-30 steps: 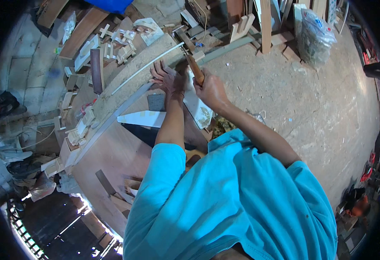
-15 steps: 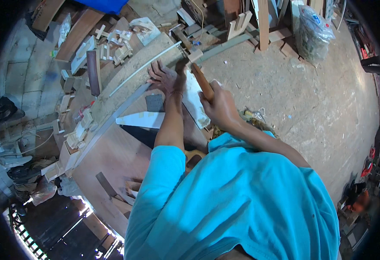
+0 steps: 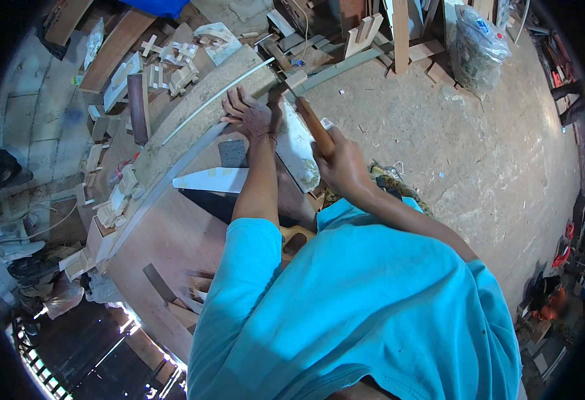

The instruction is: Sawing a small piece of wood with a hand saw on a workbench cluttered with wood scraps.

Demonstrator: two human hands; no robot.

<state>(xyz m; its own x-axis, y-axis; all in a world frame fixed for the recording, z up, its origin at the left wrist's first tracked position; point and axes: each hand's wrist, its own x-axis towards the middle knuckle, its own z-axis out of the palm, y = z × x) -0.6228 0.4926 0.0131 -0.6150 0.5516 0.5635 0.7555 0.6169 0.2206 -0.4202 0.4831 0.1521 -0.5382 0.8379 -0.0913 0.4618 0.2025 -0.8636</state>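
My left hand (image 3: 249, 120) lies with fingers spread on the far edge of the workbench (image 3: 149, 233), beside a long thin pale rod (image 3: 219, 100). My right hand (image 3: 343, 167) is wrapped round the wooden handle (image 3: 316, 128) of a hand tool. A thin dark part runs on from the handle, close to a small pale wood block (image 3: 296, 80); the tool's working end is too unclear to name. Between my forearms lies a white, worn slab (image 3: 299, 153). A grey square pad (image 3: 233, 153) and a white tapered strip (image 3: 211, 180) rest left of my left forearm.
Small joined wood pieces (image 3: 180, 60) and offcuts lie beyond the bench on the left. A dark red-brown wood bar (image 3: 138, 110) leans among them. Upright boards (image 3: 400, 37) and a filled clear plastic bag (image 3: 479, 50) stand at the far right on the dusty floor (image 3: 486, 167).
The whole view has shifted slightly. My left hand stays spread at the bench edge, and my right hand keeps its grip on the wooden handle, with little visible movement.
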